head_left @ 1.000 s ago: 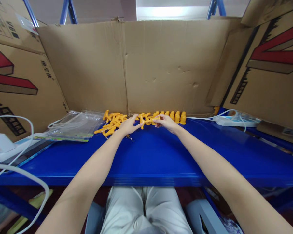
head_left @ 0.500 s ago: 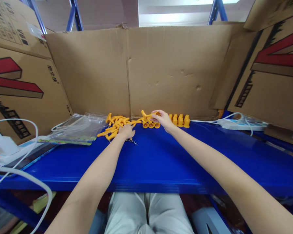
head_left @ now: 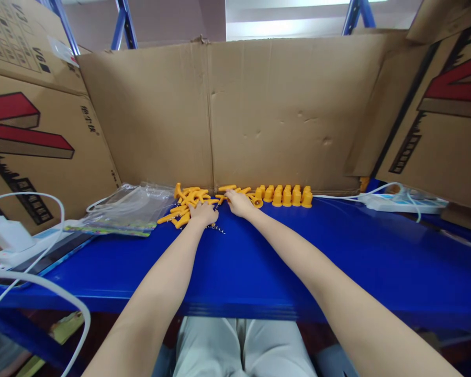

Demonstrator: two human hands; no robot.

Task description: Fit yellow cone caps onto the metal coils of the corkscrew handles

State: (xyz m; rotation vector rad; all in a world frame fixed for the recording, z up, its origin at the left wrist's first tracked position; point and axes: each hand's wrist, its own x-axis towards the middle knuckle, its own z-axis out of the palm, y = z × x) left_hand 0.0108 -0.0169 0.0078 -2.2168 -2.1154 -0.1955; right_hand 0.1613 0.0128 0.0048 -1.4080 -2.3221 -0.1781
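A heap of small orange T-shaped plastic parts lies at the back of the blue table, against the cardboard wall. To its right stands a row of orange cone-shaped caps. My left hand rests at the near edge of the heap, fingers curled over some parts. My right hand reaches into the loose parts between the heap and the row, its fingers bent down onto them. What either hand holds is hidden. A small metal spring lies beside my left hand.
A clear plastic bag lies left of the heap. A white charger and cable sit at the far left. A white power strip lies at the right. Cardboard sheets wall in the back and sides.
My right hand has come left from the row of caps, where it held a T-shaped part, down into the loose parts. The row now has more caps. My left hand has hardly moved.
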